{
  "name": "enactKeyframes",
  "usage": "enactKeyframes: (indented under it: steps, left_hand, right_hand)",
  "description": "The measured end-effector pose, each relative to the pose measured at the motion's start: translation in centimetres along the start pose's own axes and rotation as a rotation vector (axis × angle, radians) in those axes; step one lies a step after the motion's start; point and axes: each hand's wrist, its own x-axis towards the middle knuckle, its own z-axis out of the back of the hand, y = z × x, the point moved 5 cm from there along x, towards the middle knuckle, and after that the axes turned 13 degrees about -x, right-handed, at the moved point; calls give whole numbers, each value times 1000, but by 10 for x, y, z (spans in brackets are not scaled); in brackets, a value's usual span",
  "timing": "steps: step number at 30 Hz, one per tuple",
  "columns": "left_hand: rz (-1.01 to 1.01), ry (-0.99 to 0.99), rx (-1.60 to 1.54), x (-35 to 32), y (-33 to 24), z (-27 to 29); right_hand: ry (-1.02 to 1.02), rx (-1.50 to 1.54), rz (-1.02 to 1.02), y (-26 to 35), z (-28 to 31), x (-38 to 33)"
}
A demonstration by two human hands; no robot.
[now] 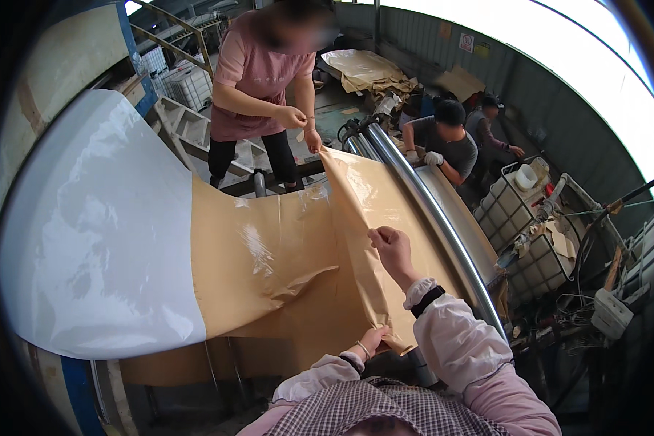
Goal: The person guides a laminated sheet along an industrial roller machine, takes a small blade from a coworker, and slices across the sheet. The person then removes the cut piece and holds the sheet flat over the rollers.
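Observation:
A wide brown sheet (265, 243) with a shiny film-like surface stretches across the middle, joined on the left to a glossy white sheet (98, 240). A folded edge (360, 240) runs across the brown sheet from far to near. My right hand (394, 251) is closed on this fold partway along, fingers pinched. Closer to me, my left hand (373, 340) grips the fold's near end, its fingers partly hidden. At the far end, a co-worker in a pink top holds the same edge with one hand (312, 139); their other hand (291, 117) is raised beside it.
A long shiny metal roller (443, 225) lies to the right of the brown sheet. Beyond it a gloved person (447, 142) crouches, with another person behind. Caged white tanks (530, 265) and cables stand at right. Piled sheets (367, 69) lie at the back.

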Motion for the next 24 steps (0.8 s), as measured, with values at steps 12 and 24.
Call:
enactKeyframes:
  steps: [12, 24]
  left_hand:
    - [-94, 64, -19, 15, 6, 15]
    - [-131, 63, 18, 11, 9, 19]
  right_hand:
    - [-46, 139, -137, 15, -57, 104]
    - [-210, -442, 153, -14, -47, 88]
